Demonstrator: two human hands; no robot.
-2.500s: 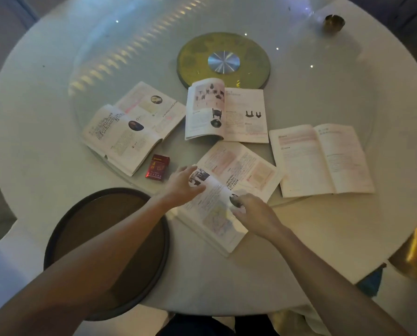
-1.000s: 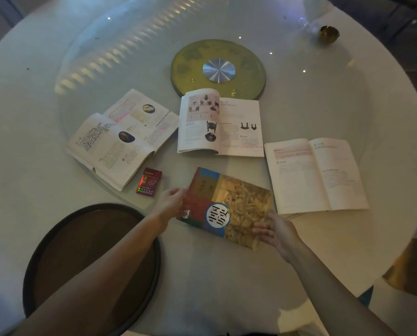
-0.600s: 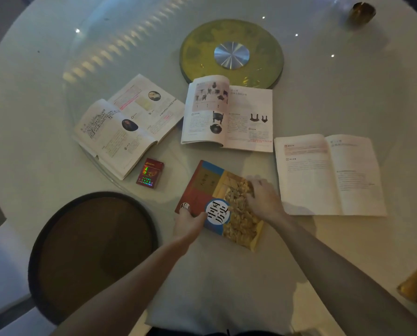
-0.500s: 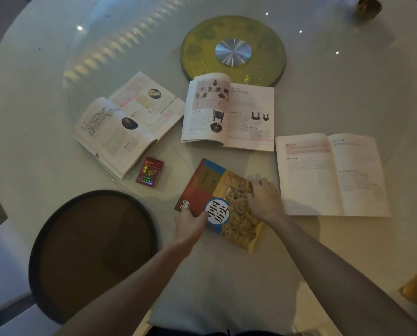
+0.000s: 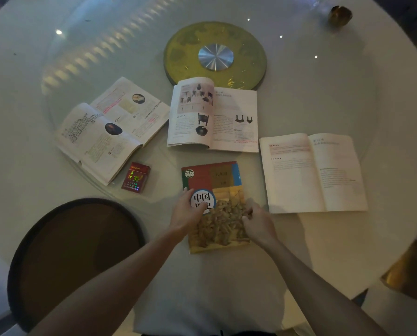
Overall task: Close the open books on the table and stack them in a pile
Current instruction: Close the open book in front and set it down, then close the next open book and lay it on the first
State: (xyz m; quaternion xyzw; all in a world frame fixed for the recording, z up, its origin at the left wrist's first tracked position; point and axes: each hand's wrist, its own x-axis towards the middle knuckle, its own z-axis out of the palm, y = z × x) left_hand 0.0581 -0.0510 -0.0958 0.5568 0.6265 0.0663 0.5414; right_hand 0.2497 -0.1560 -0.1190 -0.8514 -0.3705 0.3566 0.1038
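Table (image 5: pixel 348 93) is the biggest thing in view, round and pale, with a glass turning plate over its middle and a gold disc (image 5: pixel 214 57) at the centre. A dark round stool (image 5: pixel 76 251) stands near its front edge on the left. Three open books lie on it: the left open book (image 5: pixel 110 132) is thick and turned at an angle, the middle open book (image 5: pixel 213 117) touches the gold disc's edge, and the right open book (image 5: pixel 311 173) lies flat, just beside the closed book (image 5: pixel 212 204). That closed one lies cover up near the front edge. The left hand (image 5: pixel 188 212) rests on its left side with the fingers spread flat over the round title mark; the right hand (image 5: pixel 256 221) presses on its right side with the fingers curled. Neither hand grips or lifts it, I think; both only hold it down. A small red pack (image 5: pixel 136 177) lies between the left open book and the closed one.

The risk I see: the thick left book may spring open again after closing, and the red pack could be swept away when this book is dragged across.
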